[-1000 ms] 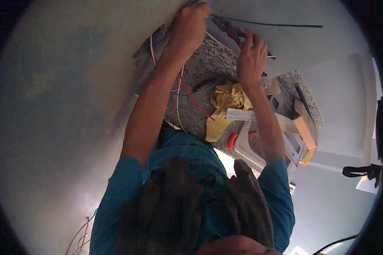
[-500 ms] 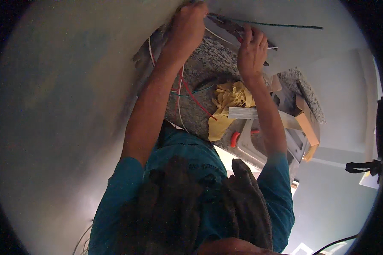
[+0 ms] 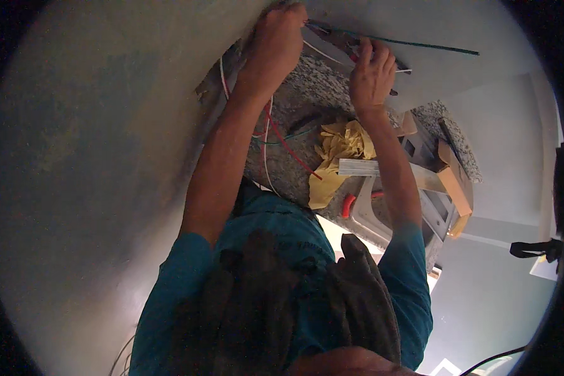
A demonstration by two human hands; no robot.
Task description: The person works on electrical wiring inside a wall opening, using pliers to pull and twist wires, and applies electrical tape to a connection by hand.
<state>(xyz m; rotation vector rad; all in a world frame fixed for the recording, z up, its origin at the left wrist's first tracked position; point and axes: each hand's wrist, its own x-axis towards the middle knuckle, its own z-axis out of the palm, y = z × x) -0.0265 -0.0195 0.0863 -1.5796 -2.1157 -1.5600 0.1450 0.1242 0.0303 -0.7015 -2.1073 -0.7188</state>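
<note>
High in the head view my left hand pinches the green wire, whose free end stretches right along the pale surface. My right hand is closed on red-handled pliers, their dark jaws pointing up-left toward the pinched wire; the exact contact at the jaws is too small to make out. A short white piece sticks out right of my right hand. White wires and red wires hang over a speckled stone surface below my hands.
Crumpled yellow paper, an aluminium bar, a cardboard box and a red handle lie around my right forearm. A large grey wall fills the left. A black strap hangs at the far right.
My right hand and the pliers have moved slightly upward and to the right. The green wire's free end has dropped a little. My left hand stays in nearly the same place.
</note>
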